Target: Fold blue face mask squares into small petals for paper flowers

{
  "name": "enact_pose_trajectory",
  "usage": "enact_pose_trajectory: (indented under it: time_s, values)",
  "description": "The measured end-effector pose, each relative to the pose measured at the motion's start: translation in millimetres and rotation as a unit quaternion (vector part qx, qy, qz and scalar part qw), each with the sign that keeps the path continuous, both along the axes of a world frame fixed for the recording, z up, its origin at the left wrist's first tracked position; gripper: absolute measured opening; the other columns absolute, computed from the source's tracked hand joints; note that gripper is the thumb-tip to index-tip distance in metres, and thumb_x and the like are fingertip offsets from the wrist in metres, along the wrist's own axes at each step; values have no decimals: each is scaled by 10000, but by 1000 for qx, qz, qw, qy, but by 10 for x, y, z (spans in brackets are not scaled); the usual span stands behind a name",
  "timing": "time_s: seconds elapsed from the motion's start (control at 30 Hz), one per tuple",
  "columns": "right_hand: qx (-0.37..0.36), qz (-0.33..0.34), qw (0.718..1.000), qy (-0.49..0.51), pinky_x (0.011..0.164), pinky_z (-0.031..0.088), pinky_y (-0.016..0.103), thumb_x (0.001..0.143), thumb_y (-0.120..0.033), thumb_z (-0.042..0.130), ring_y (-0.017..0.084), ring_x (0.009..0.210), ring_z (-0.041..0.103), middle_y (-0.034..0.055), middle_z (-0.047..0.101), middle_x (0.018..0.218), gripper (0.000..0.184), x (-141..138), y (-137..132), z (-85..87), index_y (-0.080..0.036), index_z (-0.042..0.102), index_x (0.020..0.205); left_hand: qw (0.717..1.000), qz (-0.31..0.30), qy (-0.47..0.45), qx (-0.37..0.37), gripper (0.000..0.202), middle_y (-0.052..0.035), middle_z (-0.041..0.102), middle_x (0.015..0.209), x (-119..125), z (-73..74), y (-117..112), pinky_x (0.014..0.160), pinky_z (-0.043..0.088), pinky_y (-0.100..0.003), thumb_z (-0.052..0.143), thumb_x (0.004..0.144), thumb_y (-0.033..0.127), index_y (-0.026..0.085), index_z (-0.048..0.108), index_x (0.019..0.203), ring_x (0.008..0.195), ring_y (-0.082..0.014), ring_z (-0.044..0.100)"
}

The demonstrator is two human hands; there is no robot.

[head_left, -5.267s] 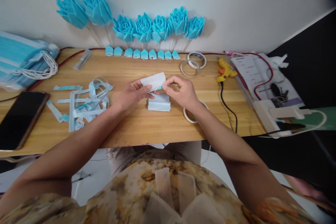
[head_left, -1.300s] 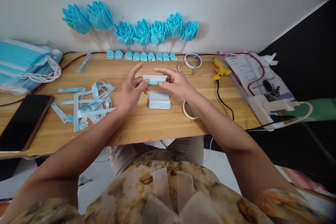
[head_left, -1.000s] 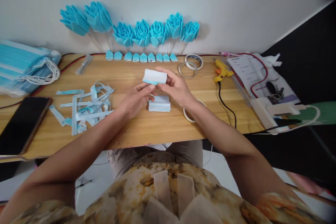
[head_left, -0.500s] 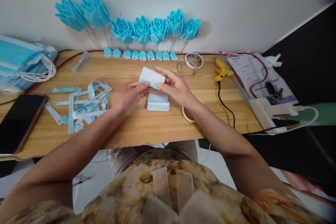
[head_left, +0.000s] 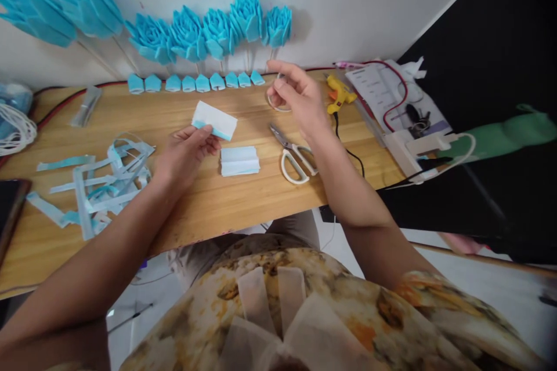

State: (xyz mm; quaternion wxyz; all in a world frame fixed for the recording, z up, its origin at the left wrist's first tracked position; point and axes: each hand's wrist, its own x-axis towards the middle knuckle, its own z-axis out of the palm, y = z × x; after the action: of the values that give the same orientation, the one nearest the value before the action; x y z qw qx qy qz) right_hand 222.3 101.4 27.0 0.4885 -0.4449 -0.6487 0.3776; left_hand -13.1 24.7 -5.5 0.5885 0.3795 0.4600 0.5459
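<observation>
My left hand (head_left: 187,148) pinches a folded piece of face-mask fabric (head_left: 216,120), white with a light blue strip along its lower edge. Just right of that hand lies a small stack of white folded pieces (head_left: 239,161) on the table. My right hand (head_left: 300,95) is raised over the tape rolls (head_left: 278,108), which it mostly hides. Its index finger and thumb are apart, the other fingers curled; no held thing shows in it. White-handled scissors (head_left: 293,156) rest below it, partly behind the forearm.
Blue fabric flowers (head_left: 188,33) on sticks lean against the wall, behind a row of small blue folded pieces (head_left: 202,83). Cut strips (head_left: 104,185) lie left. A yellow glue gun (head_left: 340,94), its cord, and a white power strip (head_left: 409,148) are at right. A phone (head_left: 11,208) lies far left.
My right hand has let go of the fabric piece and moved right to the tape rolls. The left hand keeps the piece. The view has shifted right, and the scissors now show.
</observation>
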Motion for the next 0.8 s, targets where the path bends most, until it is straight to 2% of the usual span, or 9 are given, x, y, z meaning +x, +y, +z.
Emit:
enact_pose_trajectory:
  time_s: [0.17,0.3,0.4,0.5,0.6,0.7,0.8]
  values:
    - [24,-18,998,-57,758,561,269,971,-464,529,114,782,645,-10,706,868,356,150,83,-46,-261,649,1238,999,18,35,4,272,-34,677,669,-19,-17,38,614,449,-258,717,875,250,178,659,619,577,-111,570]
    - [21,25,980,-197,837,553,349,931,-345,567,169,857,654,30,723,910,320,214,-104,-3,-204,701,1186,999,18,23,15,295,-37,688,663,4,-1,28,602,450,-256,725,862,248,182,635,588,576,-114,574]
    - [44,48,958,-279,899,540,396,918,-270,536,216,975,657,71,728,1072,381,148,-295,51,-194,673,1266,1000,0,-4,5,253,-41,685,657,27,22,-3,602,456,-251,730,842,240,171,657,610,588,-115,592]
    - [134,81,930,-333,1020,490,481,922,-244,516,283,1237,573,103,636,1354,485,23,-404,82,-232,569,1404,998,-34,-43,-6,190,-51,681,665,38,46,-31,600,459,-249,756,822,259,141,692,689,609,-119,610]
    - [226,136,890,-373,1157,367,567,922,-216,527,307,1412,438,87,521,1513,540,-88,-394,63,-256,494,1459,995,-63,-78,-17,186,-51,672,650,33,67,-45,586,457,-247,782,793,271,123,695,721,611,-124,611]
    - [306,181,861,-363,1207,329,544,922,-174,523,276,1434,422,53,506,1535,511,-170,-291,-12,-276,511,1423,992,-79,-99,-28,177,-49,674,645,24,79,-48,569,449,-243,784,785,260,122,691,724,611,-125,614]
    - [398,203,843,-301,1174,399,483,936,-145,515,238,1381,474,17,582,1452,383,-248,-157,-114,-301,618,1270,990,-86,-110,-35,170,-48,676,643,20,78,-49,568,444,-242,784,778,241,113,687,721,604,-121,613]
